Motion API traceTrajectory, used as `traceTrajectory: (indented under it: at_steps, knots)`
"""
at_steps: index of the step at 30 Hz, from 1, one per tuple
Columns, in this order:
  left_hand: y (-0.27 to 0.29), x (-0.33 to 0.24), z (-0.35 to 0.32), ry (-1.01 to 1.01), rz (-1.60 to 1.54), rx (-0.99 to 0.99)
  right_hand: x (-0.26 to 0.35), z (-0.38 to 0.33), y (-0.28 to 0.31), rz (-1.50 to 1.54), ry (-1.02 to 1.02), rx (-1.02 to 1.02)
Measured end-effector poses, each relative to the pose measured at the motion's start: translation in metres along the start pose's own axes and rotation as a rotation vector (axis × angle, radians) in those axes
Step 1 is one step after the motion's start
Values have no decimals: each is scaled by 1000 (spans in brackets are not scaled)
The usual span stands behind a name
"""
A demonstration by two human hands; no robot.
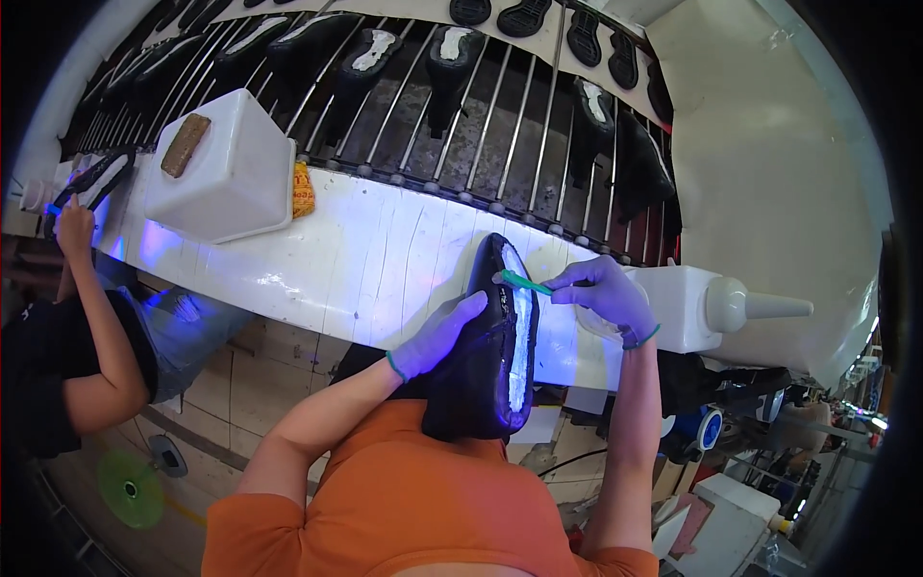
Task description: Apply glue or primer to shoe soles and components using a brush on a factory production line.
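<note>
A black shoe upper [471, 380] leans on the near edge of the white bench, its underside turned toward the right and coated with a white layer [520, 351]. My left hand [435, 338], in a pale glove, is closed on the shoe's left side with the thumb lying along it. In my gloved right hand [610, 296] a small green-handled brush [525, 283] is pinched, its head touching the upper part of the shoe's edge. Blue-violet light falls on both hands, the shoe and the bench [370, 245].
Beyond the bench, a rack of metal rods [481, 144] carries several black shoe uppers, with dark soles [584, 37] on a shelf behind. A white container [226, 173] bears a brown block [186, 145]. By my right hand lies a white nozzle bottle [678, 306]. A co-worker's hand [74, 229] holds another shoe.
</note>
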State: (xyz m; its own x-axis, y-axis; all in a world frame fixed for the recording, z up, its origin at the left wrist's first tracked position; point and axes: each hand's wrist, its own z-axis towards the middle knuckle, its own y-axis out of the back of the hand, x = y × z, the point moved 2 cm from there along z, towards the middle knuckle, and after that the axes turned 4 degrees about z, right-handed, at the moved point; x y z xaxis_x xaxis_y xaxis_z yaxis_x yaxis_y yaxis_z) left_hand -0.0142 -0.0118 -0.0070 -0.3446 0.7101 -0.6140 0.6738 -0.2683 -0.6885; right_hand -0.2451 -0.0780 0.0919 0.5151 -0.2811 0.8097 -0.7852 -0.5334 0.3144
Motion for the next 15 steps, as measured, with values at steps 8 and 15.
traceTrajectory:
  at_steps: [8, 15]
  knots:
    - [1, 2, 2, 6, 28, -27, -2, -33, -5, 45, -37, 59]
    - [4, 9, 7, -41, -18, 48, 9, -75, -29, 45, 86, 153]
